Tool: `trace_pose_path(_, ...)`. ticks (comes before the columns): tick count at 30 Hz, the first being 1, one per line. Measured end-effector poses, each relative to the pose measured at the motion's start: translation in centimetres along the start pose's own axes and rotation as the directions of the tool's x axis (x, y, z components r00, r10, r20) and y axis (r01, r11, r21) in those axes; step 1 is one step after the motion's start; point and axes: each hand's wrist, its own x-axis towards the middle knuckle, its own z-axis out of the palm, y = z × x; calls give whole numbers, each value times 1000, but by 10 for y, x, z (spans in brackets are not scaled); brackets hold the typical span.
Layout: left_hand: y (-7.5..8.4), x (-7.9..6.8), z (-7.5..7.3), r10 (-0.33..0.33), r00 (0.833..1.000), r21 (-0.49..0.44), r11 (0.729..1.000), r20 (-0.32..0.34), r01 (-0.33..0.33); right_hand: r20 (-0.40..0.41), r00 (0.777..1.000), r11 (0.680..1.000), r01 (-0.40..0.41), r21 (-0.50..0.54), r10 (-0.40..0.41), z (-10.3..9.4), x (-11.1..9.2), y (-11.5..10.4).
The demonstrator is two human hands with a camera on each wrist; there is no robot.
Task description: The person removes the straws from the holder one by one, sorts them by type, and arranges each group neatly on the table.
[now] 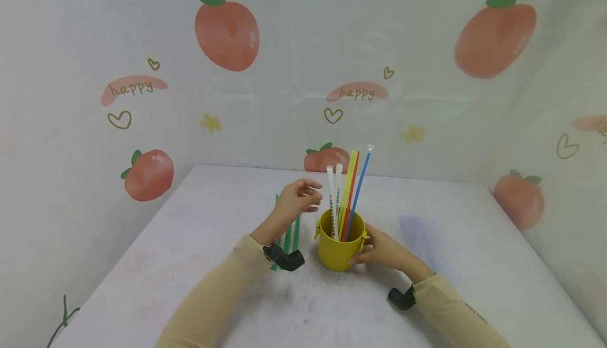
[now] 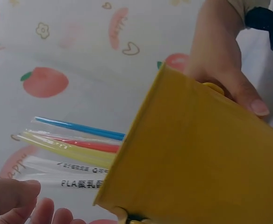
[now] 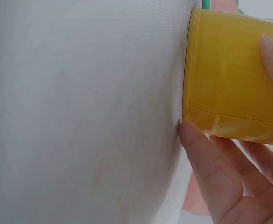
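Observation:
A small yellow bucket (image 1: pixel 334 255) with side handles stands upright on the table. My right hand (image 1: pixel 381 249) holds it by its right side, thumb toward the front; the right wrist view shows fingers (image 3: pixel 211 168) along its wall near the base. In the bucket lean wrapped drinking straws: two white ones (image 1: pixel 330 185) with printed text, a yellow straw (image 1: pixel 348 179), a red straw (image 1: pixel 353 190) and a blue straw (image 1: pixel 362 174). Just left of the white straws, my left hand (image 1: pixel 295 199) hovers with loosely bent fingers, holding nothing. Its fingertips sit close to the straws in the left wrist view.
Several green straws (image 1: pixel 296 234) lie on the white table (image 1: pixel 218 205), left of the bucket and partly hidden by the left hand and wrist. Behind the table hangs a pale curtain (image 1: pixel 284 37) printed with fruit. Each wrist wears a black camera mount (image 1: pixel 286 258).

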Motion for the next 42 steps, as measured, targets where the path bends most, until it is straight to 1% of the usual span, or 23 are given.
trace_pose_path(5,-6,5,5,-33,999,35,999,19,32,-5,1000,1000,-12,-1,12,-1,0,0)
trace_pose_path(9,-9,8,8,-75,997,36,997,36,73,-6,1000,1000,-11,-4,11,-1,-1,-2)
trace_pose_path(12,-10,9,10,-90,994,41,995,57,88,-3,1000,1000,-4,-2,4,-2,-1,-2)
trace_pose_path(16,-11,8,13,-96,992,67,994,84,90,0,1000,1000,-1,1,1,-2,-1,-3)
trace_pose_path(20,-11,8,15,-96,991,85,993,95,88,0,1000,1000,0,-5,0,-2,-1,-4)
trace_pose_path(24,-11,7,16,-95,991,92,992,92,87,1,1000,1000,3,-21,-3,-2,-1,-4)
trace_pose_path(31,-12,7,19,-114,991,116,988,70,106,3,1000,1000,8,-23,-8,-2,1,-1)
trace_pose_path(42,-13,8,20,-113,992,111,988,51,106,6,1000,1000,8,-22,-8,-2,1,-1)
